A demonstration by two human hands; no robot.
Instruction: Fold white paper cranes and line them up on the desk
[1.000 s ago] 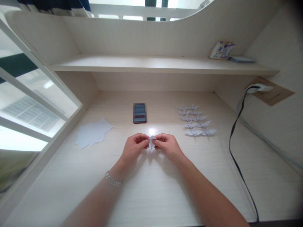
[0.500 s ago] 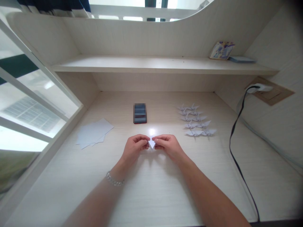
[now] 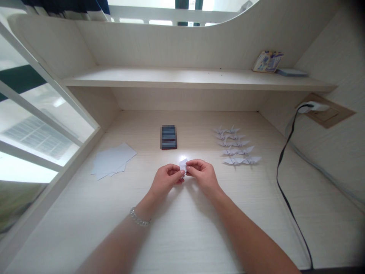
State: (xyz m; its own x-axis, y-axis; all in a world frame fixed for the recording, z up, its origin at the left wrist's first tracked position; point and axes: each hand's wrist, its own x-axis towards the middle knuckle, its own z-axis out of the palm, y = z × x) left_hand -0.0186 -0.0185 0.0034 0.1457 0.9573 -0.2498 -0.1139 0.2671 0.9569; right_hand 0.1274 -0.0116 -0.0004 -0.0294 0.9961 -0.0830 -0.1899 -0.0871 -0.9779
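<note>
Between my two hands is a small folded piece of white paper (image 3: 183, 164), held just above the desk. My left hand (image 3: 169, 178) pinches its lower left part between thumb and fingers. On the other side, my right hand (image 3: 201, 173) grips the paper's right edge with thumb and index finger. Fingertips cover much of the folds. Several white paper cranes (image 3: 238, 151) stand in rows on the desk to the right. Loose sheets of white paper (image 3: 112, 161) lie overlapping at the left.
A phone (image 3: 168, 137) lies beyond my hands, its screen blurred out. A black cable (image 3: 278, 167) runs from the wall socket (image 3: 327, 112) down the right side. The shelf (image 3: 171, 78) above holds a small colourful box (image 3: 268, 61). A window frame (image 3: 51, 80) borders the left.
The folded paper has turned, from a point facing me to a flap standing up away from me. My right fingers moved up slightly, and my left thumb shifted right across the paper.
</note>
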